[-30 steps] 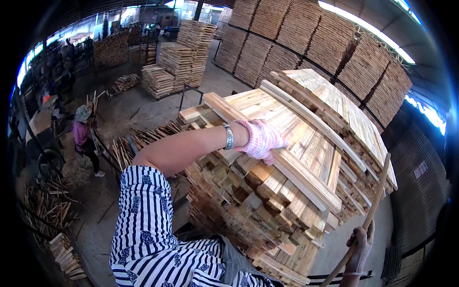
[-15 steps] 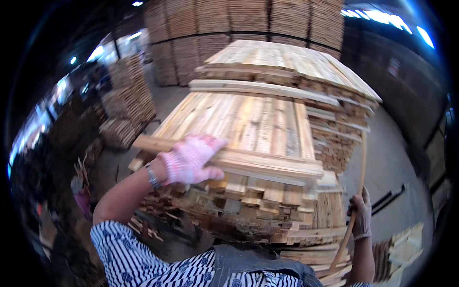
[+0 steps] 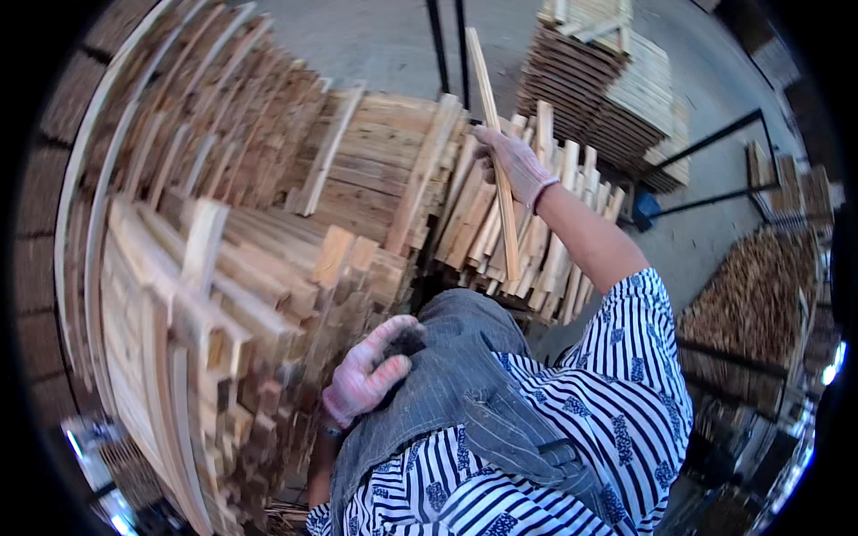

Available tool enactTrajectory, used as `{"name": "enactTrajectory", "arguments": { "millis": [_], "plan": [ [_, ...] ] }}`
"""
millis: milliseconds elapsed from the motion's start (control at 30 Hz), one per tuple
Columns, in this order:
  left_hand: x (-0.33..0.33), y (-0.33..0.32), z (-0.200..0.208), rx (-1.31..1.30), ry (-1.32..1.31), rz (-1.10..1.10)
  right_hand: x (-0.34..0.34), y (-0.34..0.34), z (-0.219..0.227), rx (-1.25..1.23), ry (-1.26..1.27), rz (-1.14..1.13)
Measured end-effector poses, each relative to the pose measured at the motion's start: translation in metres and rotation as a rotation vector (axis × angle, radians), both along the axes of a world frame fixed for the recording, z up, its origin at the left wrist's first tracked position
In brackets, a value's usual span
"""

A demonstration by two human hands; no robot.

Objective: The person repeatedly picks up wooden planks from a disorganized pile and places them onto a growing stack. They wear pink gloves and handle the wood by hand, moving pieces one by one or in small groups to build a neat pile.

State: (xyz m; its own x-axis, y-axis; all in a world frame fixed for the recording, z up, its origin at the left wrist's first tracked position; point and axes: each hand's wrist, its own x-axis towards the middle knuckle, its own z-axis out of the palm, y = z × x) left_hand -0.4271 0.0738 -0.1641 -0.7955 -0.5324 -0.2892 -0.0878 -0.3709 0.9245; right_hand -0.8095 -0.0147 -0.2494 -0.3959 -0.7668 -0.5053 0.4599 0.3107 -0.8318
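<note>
My right hand, in a pale knit glove, is closed round a long thin wooden strip. The strip stands out at a slant above a pile of loose wooden slats. My left hand, in a pink-and-white glove, hangs near the grey apron at my waist. Its thumb and fingers are apart and it holds nothing. Beside it on the left rises a big stack of boards with uneven ends.
Another board stack stands ahead, with tall layered stacks at the far left. A neat stack of slats rests on the grey floor at the far right. Black metal bars stick out there, near a small blue object.
The view has swung to the right and down. My left hand has come off the board on the stack and back toward my waist. My right hand still grips the strip.
</note>
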Motion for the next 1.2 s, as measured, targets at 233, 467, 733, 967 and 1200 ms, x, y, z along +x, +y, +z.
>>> {"name": "enactTrajectory", "arguments": {
  "millis": [233, 467, 733, 967, 1200],
  "plan": [
    [-0.065, -0.044, -0.175, 0.348, -0.328, 0.113, -0.053, 0.105, -0.136, 0.263, 0.086, -0.318],
    [-0.155, -0.108, -0.330, 0.023, -0.667, 0.124, -0.030, 0.111, -0.207, 0.422, 0.335, -0.381],
    [-0.206, -0.159, -0.470, -0.233, -1.068, 0.090, -0.062, 0.048, -0.289, 0.650, 0.900, -0.277],
    [-0.206, -0.167, -0.490, -0.336, -1.091, 0.053, -0.072, 0.021, -0.327, 0.902, 0.845, -0.073],
    [-0.182, -0.160, -0.521, -0.395, -0.969, 0.020, -0.064, 0.028, -0.315, 0.622, 0.551, -0.352]
  ]
}}
